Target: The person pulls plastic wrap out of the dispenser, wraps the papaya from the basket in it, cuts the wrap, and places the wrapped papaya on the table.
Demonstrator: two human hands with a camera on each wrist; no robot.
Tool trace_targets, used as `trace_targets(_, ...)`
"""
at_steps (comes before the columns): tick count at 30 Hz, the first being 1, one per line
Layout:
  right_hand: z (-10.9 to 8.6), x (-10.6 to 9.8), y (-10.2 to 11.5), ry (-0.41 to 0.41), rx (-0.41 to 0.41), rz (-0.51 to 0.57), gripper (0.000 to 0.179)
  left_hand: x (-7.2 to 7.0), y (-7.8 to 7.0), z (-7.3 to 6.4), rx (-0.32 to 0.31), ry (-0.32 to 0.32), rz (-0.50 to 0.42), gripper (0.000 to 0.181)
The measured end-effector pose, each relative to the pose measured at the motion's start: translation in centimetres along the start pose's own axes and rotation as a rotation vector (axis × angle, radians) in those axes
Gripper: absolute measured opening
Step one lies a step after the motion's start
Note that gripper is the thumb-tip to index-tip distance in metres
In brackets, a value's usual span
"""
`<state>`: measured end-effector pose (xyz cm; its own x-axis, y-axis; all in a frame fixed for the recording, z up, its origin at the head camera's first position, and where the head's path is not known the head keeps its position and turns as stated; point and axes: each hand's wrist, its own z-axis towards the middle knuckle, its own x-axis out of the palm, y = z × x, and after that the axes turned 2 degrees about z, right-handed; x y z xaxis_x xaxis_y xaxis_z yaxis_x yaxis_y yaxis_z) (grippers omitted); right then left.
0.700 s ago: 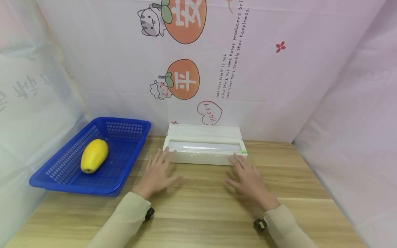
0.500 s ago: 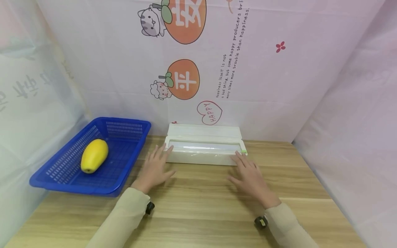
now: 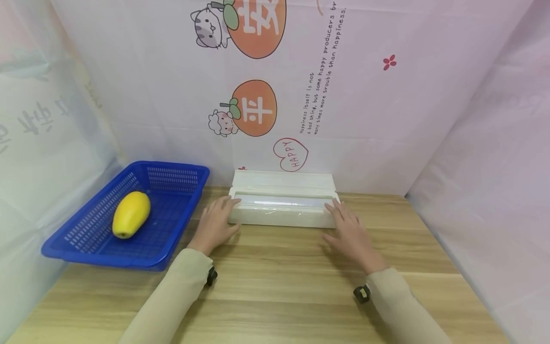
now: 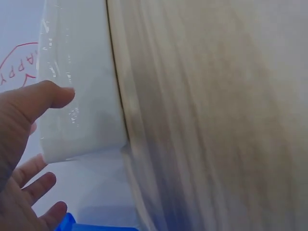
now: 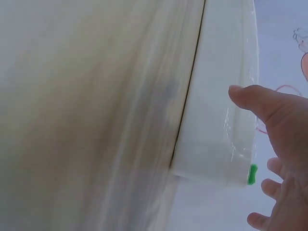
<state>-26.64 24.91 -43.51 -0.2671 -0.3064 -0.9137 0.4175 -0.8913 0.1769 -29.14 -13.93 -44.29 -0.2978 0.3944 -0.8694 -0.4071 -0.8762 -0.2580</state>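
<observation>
A long white box, which looks like a cling film dispenser (image 3: 281, 217), lies at the back of the table with its lid (image 3: 283, 180) tipped back. A pale, shiny roll (image 3: 275, 201) shows inside. My left hand (image 3: 213, 227) is at the box's left end, thumb in front and fingers by the corner. My right hand (image 3: 351, 236) stands likewise at the right end. Both hands have spread, loosely bent fingers; contact with the box is unclear. In the right wrist view a green tab (image 5: 252, 174) shows at the box end; the right hand hides it in the head view.
A blue plastic basket (image 3: 180, 229) stands on the left, with a yellow papaya-like fruit (image 3: 131, 215) lying in it. Behind the box rises a printed cloth wall (image 3: 365, 119), with more cloth at both sides. The wooden table (image 3: 275, 286) spreads in front.
Both hands have moved slightly forward. The left has also gone left and the right has gone right, to the box's ends. The view has tilted a little; the box looks unmoved.
</observation>
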Motion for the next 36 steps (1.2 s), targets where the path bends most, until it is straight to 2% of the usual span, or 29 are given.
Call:
trace_targets(4,0.8,0.1,-0.8,0.015,0.034,0.025,0.095,0.6,0.0,0.7,-0.023,0.014,0.017,0.077)
trace_targets(10,1.6,0.5,-2.1,0.047,0.095,0.07,0.096,1.3,0.4,1.5,-0.059,0.018,-0.015,0.082)
trace_targets(13,1.6,0.5,-2.5,0.042,0.113,0.098,0.09,1.6,0.9,1.8,-0.058,0.012,-0.028,0.083)
trace_targets(19,1.9,0.6,-3.0,0.021,0.096,0.139,0.077,1.7,1.9,1.8,-0.035,-0.018,-0.053,0.082)
trace_targets(27,1.9,1.4,-3.9,0.048,0.103,0.194,0.067,1.5,2.1,1.5,-0.015,-0.017,-0.064,0.065)
trace_targets(36,1.7,1.2,-4.3,-0.006,0.074,0.283,0.057,1.4,2.5,1.5,-0.01,-0.021,-0.115,0.05)
